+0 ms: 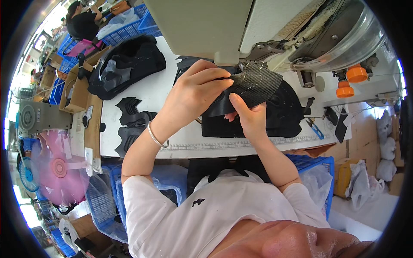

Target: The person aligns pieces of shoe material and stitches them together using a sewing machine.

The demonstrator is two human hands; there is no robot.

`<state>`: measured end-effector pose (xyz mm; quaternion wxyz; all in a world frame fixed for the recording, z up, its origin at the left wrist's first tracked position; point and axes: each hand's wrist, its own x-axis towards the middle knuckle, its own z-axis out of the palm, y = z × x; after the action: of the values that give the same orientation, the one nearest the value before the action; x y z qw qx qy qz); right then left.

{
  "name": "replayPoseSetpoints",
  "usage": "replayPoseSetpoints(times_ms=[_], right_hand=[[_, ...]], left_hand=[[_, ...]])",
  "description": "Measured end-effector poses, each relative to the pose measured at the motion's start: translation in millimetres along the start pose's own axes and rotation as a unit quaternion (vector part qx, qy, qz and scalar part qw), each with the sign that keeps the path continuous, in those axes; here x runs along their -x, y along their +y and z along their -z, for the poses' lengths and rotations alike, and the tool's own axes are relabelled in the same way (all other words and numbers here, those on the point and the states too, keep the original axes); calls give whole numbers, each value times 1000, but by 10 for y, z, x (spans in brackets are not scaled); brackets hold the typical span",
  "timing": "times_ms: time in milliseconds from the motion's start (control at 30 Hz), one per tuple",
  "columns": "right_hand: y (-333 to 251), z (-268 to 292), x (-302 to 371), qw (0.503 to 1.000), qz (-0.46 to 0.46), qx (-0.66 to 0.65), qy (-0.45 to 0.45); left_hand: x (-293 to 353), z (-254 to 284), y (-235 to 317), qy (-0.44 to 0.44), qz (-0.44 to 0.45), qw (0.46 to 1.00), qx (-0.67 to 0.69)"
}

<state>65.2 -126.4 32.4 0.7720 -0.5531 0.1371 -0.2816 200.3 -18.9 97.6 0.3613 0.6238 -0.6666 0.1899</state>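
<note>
Under the head of a large sewing machine (198, 30), I hold a black mesh fabric piece (260, 81) with a smooth black edge strip. My left hand (195, 92), with a silver bangle at its wrist, is closed on the piece, its fingertips close to the needle area. Just right of it, my right hand (251, 116) pinches the near edge, thumb on top and fingers partly hidden beneath. More black fabric (279, 114) lies on the white table (180, 150) under and behind my hands. The needle itself is hidden.
Cut black pieces (129, 124) and a stack of black shaped parts (124, 64) lie to the left. Blue-handled snips (316, 129) rest at right. A pink fan (58, 167) stands at left, blue crates (101, 210) below. Another person (84, 21) sits at far left.
</note>
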Motion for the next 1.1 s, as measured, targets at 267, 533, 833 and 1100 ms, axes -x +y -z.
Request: replayPoseSetpoints(times_ms=[267, 533, 833, 1100], right_hand=[[7, -61, 22, 999, -27, -36, 7], [58, -53, 28, 1000, -9, -25, 6], [25, -2, 10, 999, 17, 43, 18], [-49, 37, 47, 998, 12, 51, 23]], left_hand=[[20, -9, 11, -11, 0, 1000, -10], [40, -17, -3, 22, -39, 998, -37], [39, -77, 19, 50, -13, 998, -33], [4, -184, 109, 70, 24, 996, -47]])
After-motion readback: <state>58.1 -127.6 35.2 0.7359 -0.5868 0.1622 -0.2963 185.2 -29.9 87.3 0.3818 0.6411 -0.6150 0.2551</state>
